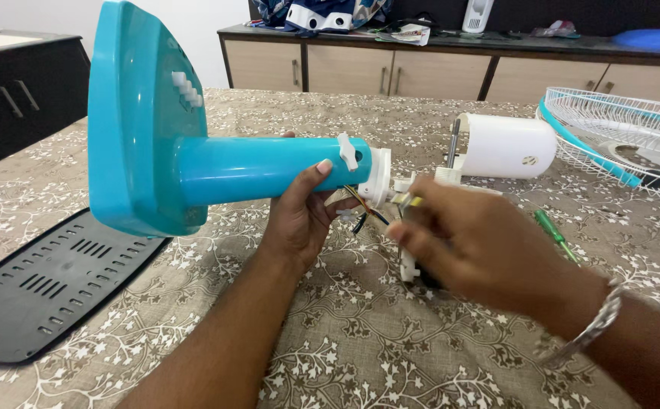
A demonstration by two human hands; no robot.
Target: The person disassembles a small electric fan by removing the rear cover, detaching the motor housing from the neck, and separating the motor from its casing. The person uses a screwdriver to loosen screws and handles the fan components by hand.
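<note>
My left hand (pixel 299 216) grips the turquoise column of a fan stand (pixel 216 167), held on its side above the table with its broad base to the left. Coloured wires (pixel 364 208) come out of the column's white end collar. My right hand (pixel 470 242) pinches a small yellow-tipped piece by those wires and rests on a white plastic fan part (pixel 407 266). Behind it lies the white motor housing (pixel 505 145) with a metal shaft.
A black vented base plate (pixel 46 284) lies at the left on the floral tablecloth (pixel 360 348). A green screwdriver (pixel 555 233) lies to the right. A white wire fan guard (pixel 621 136) with a turquoise rim rests at the far right. Cabinets stand behind.
</note>
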